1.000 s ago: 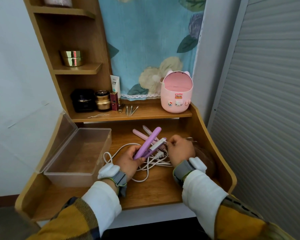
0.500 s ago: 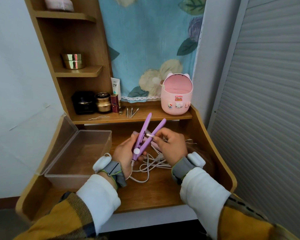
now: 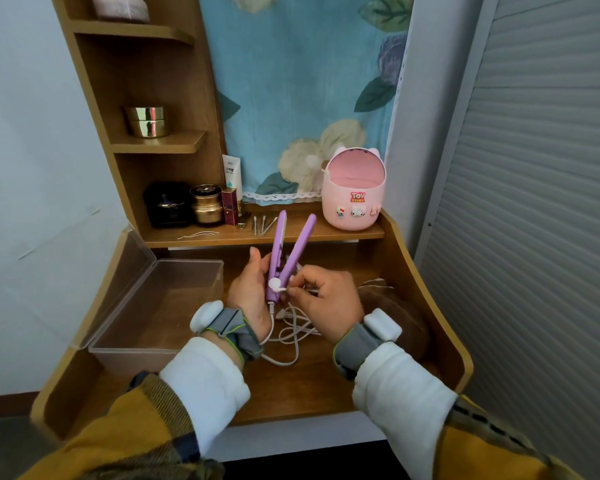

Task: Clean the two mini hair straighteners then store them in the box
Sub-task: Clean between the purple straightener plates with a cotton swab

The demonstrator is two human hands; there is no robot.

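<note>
Fingers (image 3: 300, 285) of the right hand (image 3: 329, 303) pinch a cotton swab (image 3: 282, 289) at the hinge of the purple straightener (image 3: 284, 258), gripped upright by the left hand (image 3: 250, 292) (box (image 3: 160, 306) open at 9 o'clock); rub lightly, plates apart.

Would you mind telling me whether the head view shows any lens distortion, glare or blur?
Head view: wide-angle bowing bends the shelf unit and shutter outward; glare glints on the gold jar; the straightener stays sharp, while the sleeves at the bottom corners look soft.
</note>
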